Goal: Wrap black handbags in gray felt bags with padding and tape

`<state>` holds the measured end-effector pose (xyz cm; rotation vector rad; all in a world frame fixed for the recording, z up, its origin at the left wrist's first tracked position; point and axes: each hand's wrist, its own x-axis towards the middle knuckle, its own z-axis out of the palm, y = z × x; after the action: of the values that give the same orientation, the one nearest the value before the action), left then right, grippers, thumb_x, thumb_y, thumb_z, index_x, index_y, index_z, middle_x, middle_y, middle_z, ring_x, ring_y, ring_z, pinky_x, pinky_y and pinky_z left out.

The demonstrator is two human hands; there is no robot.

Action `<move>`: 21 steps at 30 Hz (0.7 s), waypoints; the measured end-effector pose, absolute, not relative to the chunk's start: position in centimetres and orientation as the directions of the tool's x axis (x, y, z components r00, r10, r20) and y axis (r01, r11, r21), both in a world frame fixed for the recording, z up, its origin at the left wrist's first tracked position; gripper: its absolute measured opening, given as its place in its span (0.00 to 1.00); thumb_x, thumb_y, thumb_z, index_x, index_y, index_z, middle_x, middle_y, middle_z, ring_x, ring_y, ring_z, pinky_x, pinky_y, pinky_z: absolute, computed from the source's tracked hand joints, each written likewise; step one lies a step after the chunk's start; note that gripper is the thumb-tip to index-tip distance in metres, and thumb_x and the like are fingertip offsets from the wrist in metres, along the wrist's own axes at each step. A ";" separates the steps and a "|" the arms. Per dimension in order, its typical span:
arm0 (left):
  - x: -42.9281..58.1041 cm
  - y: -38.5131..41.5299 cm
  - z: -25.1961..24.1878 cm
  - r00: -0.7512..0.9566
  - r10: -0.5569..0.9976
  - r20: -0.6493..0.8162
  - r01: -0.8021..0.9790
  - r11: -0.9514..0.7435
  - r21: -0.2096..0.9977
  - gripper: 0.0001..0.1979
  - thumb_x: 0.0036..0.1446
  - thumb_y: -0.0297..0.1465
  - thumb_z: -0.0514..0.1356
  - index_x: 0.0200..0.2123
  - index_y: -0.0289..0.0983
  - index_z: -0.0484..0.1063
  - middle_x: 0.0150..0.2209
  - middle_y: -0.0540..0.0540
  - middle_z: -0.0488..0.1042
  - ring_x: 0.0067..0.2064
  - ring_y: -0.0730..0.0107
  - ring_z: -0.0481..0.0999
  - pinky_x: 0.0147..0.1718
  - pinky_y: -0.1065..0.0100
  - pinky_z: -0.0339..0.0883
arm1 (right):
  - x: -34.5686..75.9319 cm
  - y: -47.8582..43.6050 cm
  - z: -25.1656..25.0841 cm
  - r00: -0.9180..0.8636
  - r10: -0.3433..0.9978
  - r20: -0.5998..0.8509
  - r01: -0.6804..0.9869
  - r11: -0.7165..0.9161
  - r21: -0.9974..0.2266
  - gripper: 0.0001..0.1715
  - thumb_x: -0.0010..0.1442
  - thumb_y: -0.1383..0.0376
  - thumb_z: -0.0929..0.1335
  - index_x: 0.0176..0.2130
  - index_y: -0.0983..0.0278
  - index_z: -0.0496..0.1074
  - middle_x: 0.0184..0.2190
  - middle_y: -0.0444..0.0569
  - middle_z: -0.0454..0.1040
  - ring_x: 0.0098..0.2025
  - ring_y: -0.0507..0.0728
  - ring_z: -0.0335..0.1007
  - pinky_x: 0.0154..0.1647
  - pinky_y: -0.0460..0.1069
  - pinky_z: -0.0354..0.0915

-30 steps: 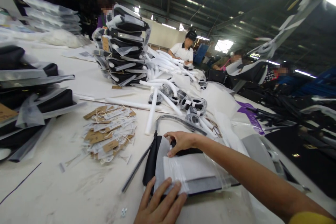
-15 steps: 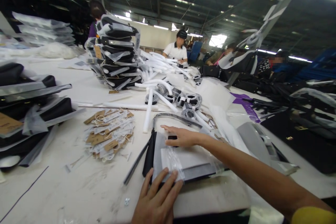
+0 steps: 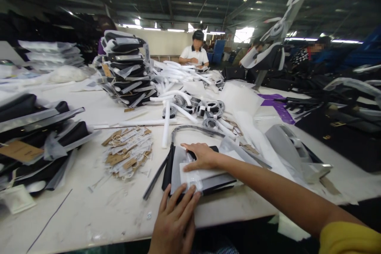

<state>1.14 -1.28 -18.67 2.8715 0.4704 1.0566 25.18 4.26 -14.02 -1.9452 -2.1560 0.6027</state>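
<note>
A black handbag lies flat in front of me, partly covered by translucent grey wrapping sheet. Its curved handle is wrapped in clear film and points away from me. On the bag sits a white packet with clear plastic. My left hand rests on the bag's near edge, fingers stretched out and touching the plastic. Reaching in from the right, my right hand lies over the packet with thumb and fingers apart. Its palm side is hidden.
Brown and white hang tags are heaped left of the bag. Stacked wrapped bags stand behind, with more bags at left. White foam tubes and rolled straps lie beyond. A person works across the table.
My right hand has come down onto the packet. The wrapping sheet now spreads farther right, showing more black bag. My left hand stays at the near edge; the view has shifted slightly.
</note>
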 end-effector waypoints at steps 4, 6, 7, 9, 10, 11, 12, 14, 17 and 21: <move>0.9 -1.9 -18.1 0.729 0.280 0.625 0.268 -0.956 0.116 0.24 0.61 0.25 0.54 0.61 0.38 0.67 0.62 0.53 0.69 0.65 0.62 0.61 0.70 0.55 0.33 | 24.7 4.0 -14.3 -0.051 0.998 -0.044 0.917 0.029 -0.397 0.35 0.59 0.46 0.70 0.59 0.59 0.69 0.51 0.53 0.76 0.53 0.68 0.71 0.52 0.57 0.63; 0.8 -2.1 -17.9 0.737 0.277 0.617 0.273 -0.956 0.103 0.24 0.61 0.24 0.54 0.61 0.38 0.67 0.62 0.53 0.69 0.66 0.62 0.61 0.70 0.54 0.34 | 24.6 3.8 -14.5 -0.033 0.999 -0.008 0.919 0.027 -0.392 0.25 0.61 0.47 0.69 0.51 0.58 0.76 0.48 0.52 0.78 0.51 0.66 0.72 0.50 0.55 0.63; 0.7 -2.2 -17.8 0.743 0.272 0.612 0.274 -0.957 0.094 0.24 0.61 0.24 0.54 0.61 0.38 0.67 0.62 0.52 0.69 0.66 0.61 0.61 0.70 0.53 0.34 | 24.5 3.8 -14.6 -0.031 0.999 0.008 0.919 0.032 -0.392 0.23 0.61 0.47 0.70 0.48 0.58 0.78 0.47 0.51 0.79 0.50 0.65 0.73 0.49 0.54 0.64; 0.6 -2.3 -17.7 0.754 0.255 0.605 0.268 -0.961 0.072 0.23 0.61 0.24 0.54 0.60 0.38 0.68 0.62 0.52 0.69 0.66 0.60 0.61 0.70 0.52 0.37 | 24.5 3.6 -14.7 -0.026 0.999 0.046 0.917 0.042 -0.396 0.22 0.61 0.46 0.69 0.44 0.58 0.79 0.46 0.50 0.79 0.49 0.64 0.73 0.48 0.52 0.64; 0.5 -2.4 -17.7 0.758 0.245 0.604 0.262 -0.963 0.061 0.23 0.61 0.24 0.54 0.59 0.38 0.68 0.61 0.51 0.69 0.66 0.59 0.62 0.70 0.51 0.39 | 24.4 3.6 -14.7 -0.021 0.997 0.068 0.916 0.046 -0.398 0.21 0.62 0.47 0.69 0.45 0.59 0.79 0.46 0.50 0.79 0.49 0.63 0.74 0.48 0.52 0.65; 0.4 -2.5 -17.7 0.759 0.233 0.608 0.254 -0.966 0.054 0.22 0.61 0.24 0.54 0.58 0.38 0.69 0.61 0.50 0.69 0.66 0.58 0.62 0.69 0.49 0.41 | 24.4 3.5 -14.7 -0.016 0.996 0.090 0.915 0.050 -0.401 0.21 0.63 0.48 0.69 0.45 0.59 0.79 0.46 0.50 0.79 0.49 0.62 0.74 0.48 0.51 0.65; 0.3 -2.6 -17.7 0.756 0.221 0.617 0.243 -0.969 0.050 0.21 0.62 0.24 0.54 0.57 0.38 0.70 0.61 0.49 0.70 0.66 0.57 0.62 0.69 0.48 0.43 | 24.4 3.4 -14.5 -0.009 0.994 0.113 0.914 0.054 -0.403 0.19 0.64 0.51 0.69 0.46 0.60 0.79 0.46 0.50 0.79 0.49 0.61 0.74 0.49 0.50 0.65; -0.2 -2.4 -17.6 0.745 0.187 0.641 0.204 -0.978 0.049 0.19 0.61 0.24 0.55 0.54 0.38 0.72 0.59 0.48 0.72 0.65 0.57 0.63 0.67 0.47 0.49 | 24.5 2.9 -13.9 0.015 0.985 0.172 0.916 0.056 -0.398 0.15 0.66 0.59 0.68 0.49 0.62 0.77 0.49 0.50 0.79 0.52 0.58 0.73 0.53 0.48 0.64; -1.2 -0.9 -17.4 0.750 0.134 0.648 0.116 -0.991 0.070 0.22 0.61 0.20 0.53 0.55 0.40 0.71 0.56 0.47 0.75 0.63 0.63 0.68 0.64 0.53 0.58 | 25.8 0.6 -12.1 0.083 0.956 0.281 0.929 0.028 -0.368 0.17 0.67 0.64 0.66 0.53 0.63 0.75 0.54 0.50 0.75 0.57 0.56 0.69 0.61 0.48 0.59; -2.0 3.8 -16.5 0.632 0.607 0.481 0.325 -0.772 0.547 0.21 0.62 0.32 0.58 0.58 0.47 0.70 0.59 0.48 0.71 0.61 0.61 0.69 0.64 0.56 0.58 | 29.8 -5.4 -10.2 0.248 0.896 0.367 0.940 -0.130 -0.316 0.25 0.67 0.59 0.65 0.60 0.68 0.69 0.59 0.60 0.70 0.61 0.67 0.64 0.64 0.61 0.56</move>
<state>-1.96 3.75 -16.52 2.4444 0.7378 0.9371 29.75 -5.45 -10.16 -2.0465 -1.6687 -0.1195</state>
